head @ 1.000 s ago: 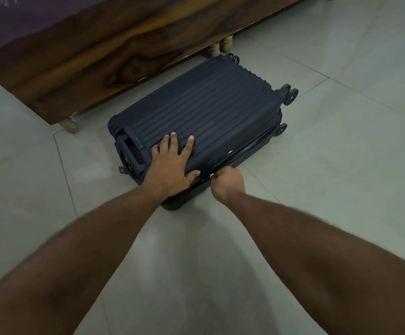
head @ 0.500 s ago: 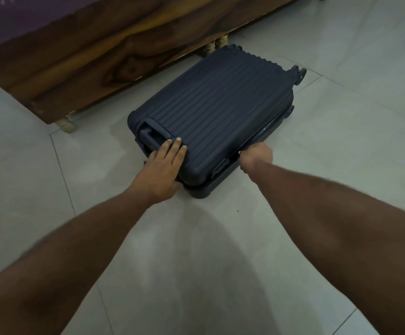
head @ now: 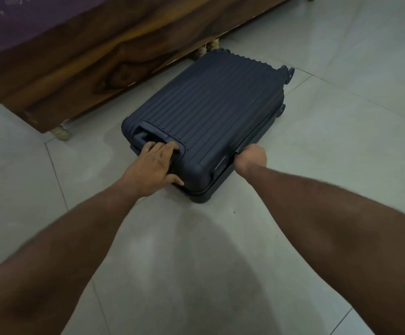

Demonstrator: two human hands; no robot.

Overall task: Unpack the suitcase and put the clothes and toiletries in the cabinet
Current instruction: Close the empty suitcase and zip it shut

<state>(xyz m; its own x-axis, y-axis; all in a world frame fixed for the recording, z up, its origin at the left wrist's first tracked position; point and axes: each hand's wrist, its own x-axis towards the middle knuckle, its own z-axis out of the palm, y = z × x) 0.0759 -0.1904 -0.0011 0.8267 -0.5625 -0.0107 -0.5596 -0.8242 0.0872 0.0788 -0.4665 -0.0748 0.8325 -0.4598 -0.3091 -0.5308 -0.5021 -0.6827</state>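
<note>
The suitcase (head: 211, 122) lies flat on the tiled floor (head: 341, 117) beside the wooden bed frame (head: 95, 66), ribbed shell up, wheels (head: 289, 74) pointing away from me and the top handle (head: 145, 139) toward me. It is closed, so nothing can come out until the seam is opened all the way round. I keep my left hand (head: 151, 165) on the near end, fingers curled over the edge of the handle recess and thumb pressed low against the corner; I judge this grip is there to pin the case so it does not slide on the smooth tiles while the other hand pulls. My right hand (head: 251, 157) is closed in a fist against the side seam, apparently pinching a zipper pull, though the pull itself is hidden behind my knuckles and I cannot confirm it. Both arms reach forward and down, nearly straight, the left wrist bent slightly inward, the right forearm angling in from the right so the fist can run along the side. No clothes, toiletries or cabinet are in view, so the unpacking proper is not yet begun.
</note>
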